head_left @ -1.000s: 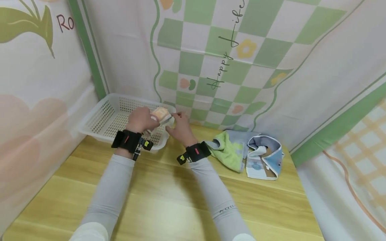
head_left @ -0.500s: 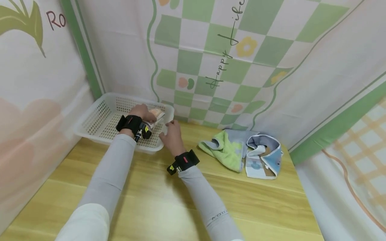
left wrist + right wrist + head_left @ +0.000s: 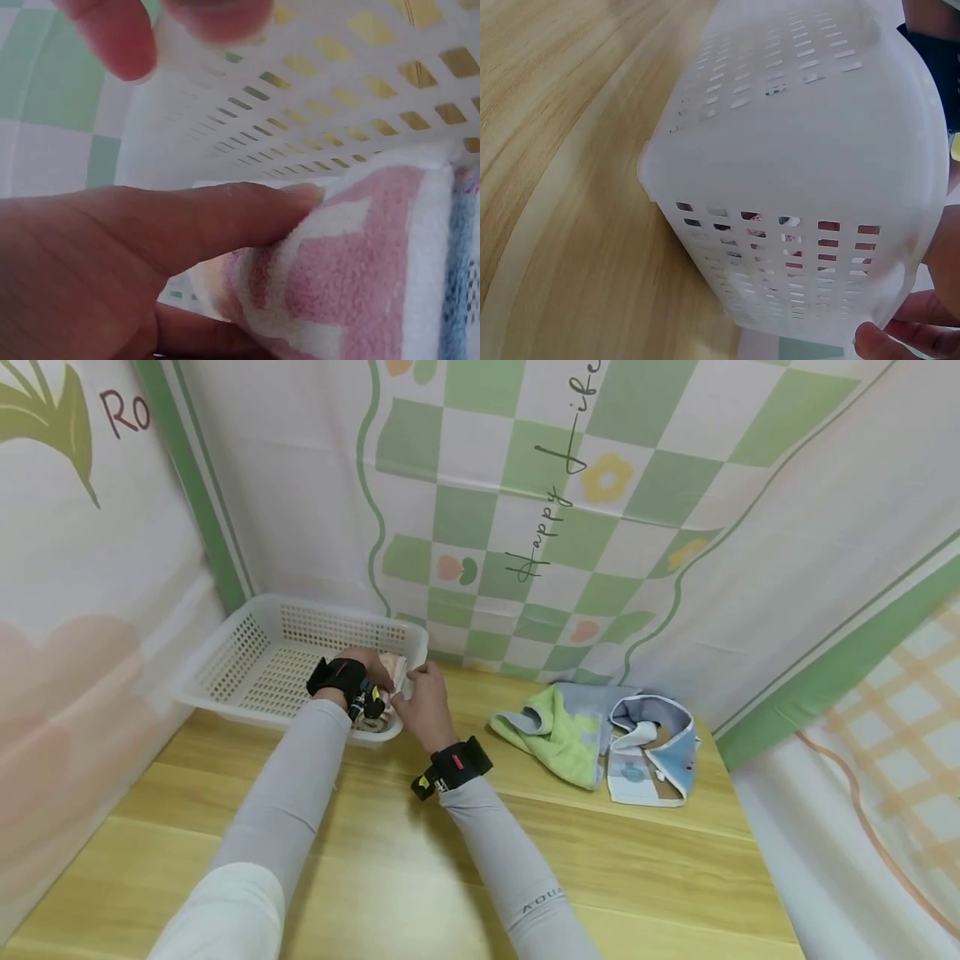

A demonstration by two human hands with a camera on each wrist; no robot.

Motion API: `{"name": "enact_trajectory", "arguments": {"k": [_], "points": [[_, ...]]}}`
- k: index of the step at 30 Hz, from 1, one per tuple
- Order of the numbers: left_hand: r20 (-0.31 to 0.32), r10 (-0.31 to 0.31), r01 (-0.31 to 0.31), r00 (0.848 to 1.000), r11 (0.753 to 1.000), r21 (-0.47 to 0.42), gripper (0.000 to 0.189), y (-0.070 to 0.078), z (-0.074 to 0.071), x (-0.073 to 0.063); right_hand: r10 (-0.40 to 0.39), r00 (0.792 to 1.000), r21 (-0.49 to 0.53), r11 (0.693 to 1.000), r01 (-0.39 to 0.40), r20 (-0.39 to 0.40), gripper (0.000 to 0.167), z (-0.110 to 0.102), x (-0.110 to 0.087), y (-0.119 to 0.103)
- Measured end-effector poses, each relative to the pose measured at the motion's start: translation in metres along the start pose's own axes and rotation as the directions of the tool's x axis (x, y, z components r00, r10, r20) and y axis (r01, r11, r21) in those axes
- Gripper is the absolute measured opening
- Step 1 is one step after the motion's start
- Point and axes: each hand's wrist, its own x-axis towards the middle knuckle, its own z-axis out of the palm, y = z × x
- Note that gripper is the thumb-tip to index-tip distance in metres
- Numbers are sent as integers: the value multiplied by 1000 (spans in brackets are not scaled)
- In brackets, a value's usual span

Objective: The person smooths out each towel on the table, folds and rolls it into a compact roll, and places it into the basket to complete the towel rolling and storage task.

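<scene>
The pink-and-white towel (image 3: 360,262) is inside the white basket (image 3: 780,157), pinched by the left hand (image 3: 369,664). In the left wrist view the thumb reaches in from 9 o'clock and its tip presses on the towel's upper edge, while at least 1 finger is bent beneath, so the cloth is caught between them; most of the visible towel spreads from the thumb tip toward 4 o'clock. A blue strip runs along its white border at 3 o'clock, and I cannot tell whether that belongs to the same piece. In the head view the towel shows at about 3 o'clock from the left hand and about 11 o'clock from the right hand (image 3: 429,703). That right hand has its fingers curled at the basket's rim and grips it, 1 fingertip showing on the outer side in the right wrist view. The basket sits on the wooden table (image 3: 570,877), at 9 o'clock in the head view. Toward 4 o'clock, well apart from the basket, lie 2 other cloths: a green-and-grey towel (image 3: 566,739) and, just beside it, a blue-and-white cloth (image 3: 678,752).
</scene>
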Motion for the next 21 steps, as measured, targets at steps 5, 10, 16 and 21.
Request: {"name": "enact_trajectory", "arguments": {"k": [5,10,16,21], "points": [[-11,39,-39,999,999,-7,43,4,-6,-25,-47,999,15,999,47,2,36,-1,-1,6],[-220,240,-259,946,964,-59,55,17,-6,-50,-95,994,176,981,83,57,29,-10,-9,26],[-555,439,-596,706,792,-132,36,51,29,-79,-137,990,218,966,140,-33,14,-46,-38,65],[-585,478,-701,655,673,-235,29,79,76,-89,-48,993,111,992,60,-104,16,-98,-69,104]]}}
